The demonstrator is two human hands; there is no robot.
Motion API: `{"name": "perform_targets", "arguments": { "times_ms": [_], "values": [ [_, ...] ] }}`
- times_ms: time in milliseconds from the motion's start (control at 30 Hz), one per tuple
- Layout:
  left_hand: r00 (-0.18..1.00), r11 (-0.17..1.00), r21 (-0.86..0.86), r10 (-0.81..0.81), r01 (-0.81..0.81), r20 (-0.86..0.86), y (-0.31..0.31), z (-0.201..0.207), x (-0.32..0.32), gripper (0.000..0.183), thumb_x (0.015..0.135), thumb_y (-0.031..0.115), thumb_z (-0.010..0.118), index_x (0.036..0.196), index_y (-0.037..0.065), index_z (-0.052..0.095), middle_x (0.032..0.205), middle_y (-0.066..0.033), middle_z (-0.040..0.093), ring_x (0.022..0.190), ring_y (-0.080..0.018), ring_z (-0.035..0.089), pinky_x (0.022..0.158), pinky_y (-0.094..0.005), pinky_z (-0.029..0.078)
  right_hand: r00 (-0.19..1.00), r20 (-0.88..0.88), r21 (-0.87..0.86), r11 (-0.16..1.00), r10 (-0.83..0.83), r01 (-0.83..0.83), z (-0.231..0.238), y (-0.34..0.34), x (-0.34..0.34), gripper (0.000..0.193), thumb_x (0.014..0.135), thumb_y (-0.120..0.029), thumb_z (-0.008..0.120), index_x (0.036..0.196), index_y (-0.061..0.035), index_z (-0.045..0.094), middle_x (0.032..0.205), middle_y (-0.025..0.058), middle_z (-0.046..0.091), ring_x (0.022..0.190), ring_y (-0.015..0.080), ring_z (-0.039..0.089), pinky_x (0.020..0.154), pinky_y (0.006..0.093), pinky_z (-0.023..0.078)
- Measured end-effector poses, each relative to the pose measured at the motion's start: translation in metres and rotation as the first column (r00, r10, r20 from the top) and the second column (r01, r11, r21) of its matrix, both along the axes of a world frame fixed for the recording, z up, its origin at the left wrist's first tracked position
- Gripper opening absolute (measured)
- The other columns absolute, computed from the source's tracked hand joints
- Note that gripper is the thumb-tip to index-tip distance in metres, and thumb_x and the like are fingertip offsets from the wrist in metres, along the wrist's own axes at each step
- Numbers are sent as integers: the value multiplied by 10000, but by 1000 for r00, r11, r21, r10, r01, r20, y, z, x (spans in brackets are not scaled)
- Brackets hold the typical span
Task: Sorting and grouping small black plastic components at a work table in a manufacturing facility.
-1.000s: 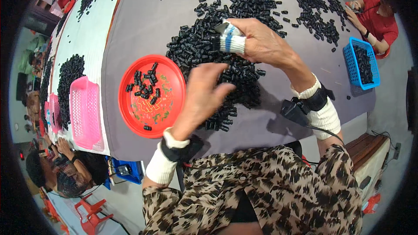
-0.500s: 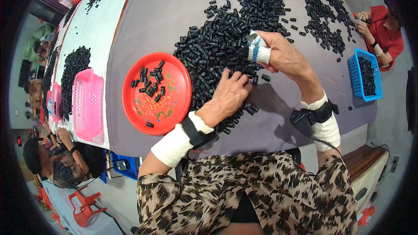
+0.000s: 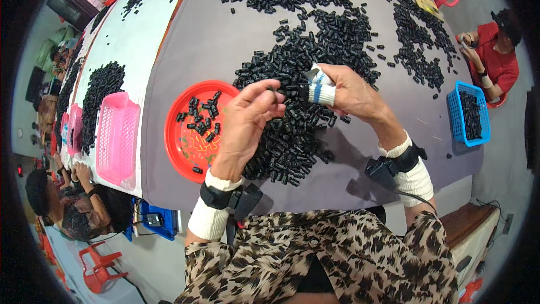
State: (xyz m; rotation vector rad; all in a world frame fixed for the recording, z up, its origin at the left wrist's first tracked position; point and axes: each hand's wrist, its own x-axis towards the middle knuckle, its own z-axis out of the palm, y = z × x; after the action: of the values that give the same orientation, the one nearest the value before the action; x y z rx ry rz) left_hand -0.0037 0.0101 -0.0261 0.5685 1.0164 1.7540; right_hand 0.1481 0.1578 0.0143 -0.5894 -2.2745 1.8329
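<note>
My left hand [image 3: 244, 126] is raised over the pile, its thumb and fingers pinched on a small dark piece, mostly hidden by the fingertips. My right hand [image 3: 355, 94] grips a folded white knitted cloth [image 3: 322, 93] with blue stripes; whether anything is wrapped inside cannot be seen. Below and beyond both hands spreads a large pile of small black cylindrical parts [image 3: 292, 141]. Left of my left hand, and partly behind it, lies a red round tray [image 3: 175, 164] with several loose black parts on it.
A grey cloth [image 3: 185, 39] covers the table. At the right edge stands a blue basket [image 3: 460, 135] of black parts, near a person in red [image 3: 500, 59]. Pink baskets [image 3: 118, 141] stand on the white table at left, where other people sit. Cables hang from my wrist straps.
My left hand has lifted off the pile, moved left toward the tray and closed its fingers. My right hand, still holding the cloth, has shifted slightly left and nearer.
</note>
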Motion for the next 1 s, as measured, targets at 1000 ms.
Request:
{"name": "perform_targets", "arguments": {
  "times_ms": [1000],
  "values": [
    [949,952,266,62,-149,310,-28,52,-9,230,897,105,511,1081,-25,553,904,-47,605,837,-107,567,786,-242,457,968,-201,179,977,148,-112,45,-44,-66,265,690,-201,714,796,-15,557,661,15,546,612,79,466,559,265,408]
  ]
}}
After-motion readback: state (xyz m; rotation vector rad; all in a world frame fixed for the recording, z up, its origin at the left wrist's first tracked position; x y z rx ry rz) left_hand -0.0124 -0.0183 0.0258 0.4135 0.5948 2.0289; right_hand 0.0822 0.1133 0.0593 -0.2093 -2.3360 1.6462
